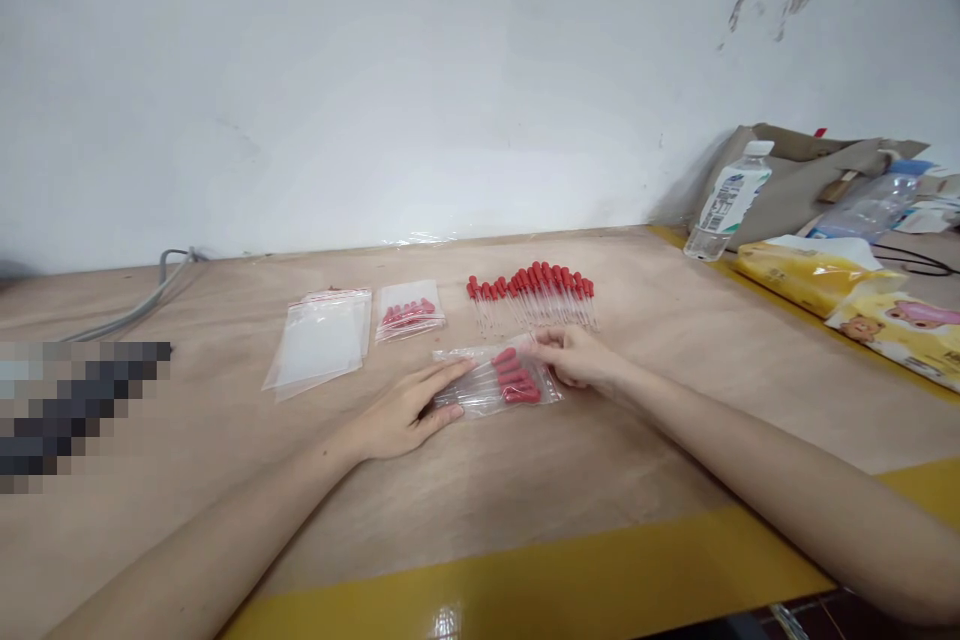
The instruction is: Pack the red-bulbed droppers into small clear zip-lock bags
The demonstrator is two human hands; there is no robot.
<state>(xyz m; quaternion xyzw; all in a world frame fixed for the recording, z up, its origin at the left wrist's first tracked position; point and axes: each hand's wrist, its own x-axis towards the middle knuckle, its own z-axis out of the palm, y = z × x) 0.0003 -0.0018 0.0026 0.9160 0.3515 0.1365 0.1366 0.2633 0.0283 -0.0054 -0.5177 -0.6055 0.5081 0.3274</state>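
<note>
Near the middle of the brown surface [525, 490], a clear bag [474, 398] lies flat, its length running left to right between the person's two hands. Inside it sit several slim droppers [516, 378], their red bulbs side by side toward the right end and their pale stems pointing left. The left hand [424, 405] rests on the bag's left end, thumb and fingers spread apart, pressing on the film from above without closing around it. The right hand [564, 355] is at the upper right corner of the bag, its fingers bent inward and the tips of thumb and forefinger drawn together on the film.

Just behind the bag, a row of loose droppers [540, 285] lies with red bulbs toward the wall [375, 70] and stems toward the person. To the left of this row is a filled packet [409, 308] with red bulbs showing through it, and just beside that a stack of flat clear bags [319, 340], slightly fanned. Farther left, a grey cable [154, 295] runs along the surface.

On the far right, well apart from the hands, a bottle [727, 205] with a white cap stands in front of a grey-brown carrier [795, 170], and a yellow packet [817, 270] lies near it. Yellow tape [480, 560] edges the surface at the front.
</note>
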